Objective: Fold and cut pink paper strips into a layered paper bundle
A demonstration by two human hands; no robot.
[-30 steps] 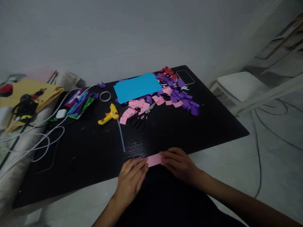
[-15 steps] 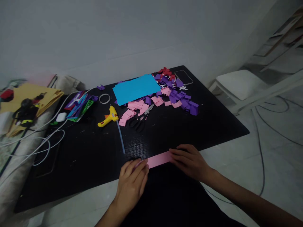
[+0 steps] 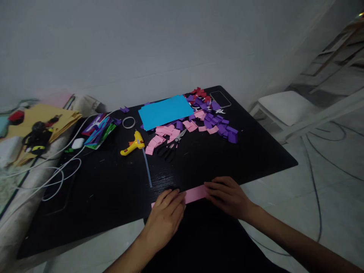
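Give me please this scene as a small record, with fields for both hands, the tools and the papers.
Left hand: lies across the pink paper strip
Right hand: fingers on the strip's right end
Strip position: along the near edge of the black table
Tools: yellow glue gun with glue stick; black-handled scissors
Papers: blue sheets; pink pieces, purple pieces, red pieces

Flat pink paper strip (image 3: pixel 195 194): a stretch hidden from me under the left hand (image 3: pixel 167 212), right end under the right hand (image 3: pixel 229 196).
White-seated chair (image 3: pixel 284 107): cut off at my view's right edge.
Yellow plastic glue gun (image 3: pixel 135 142): label too small to read.
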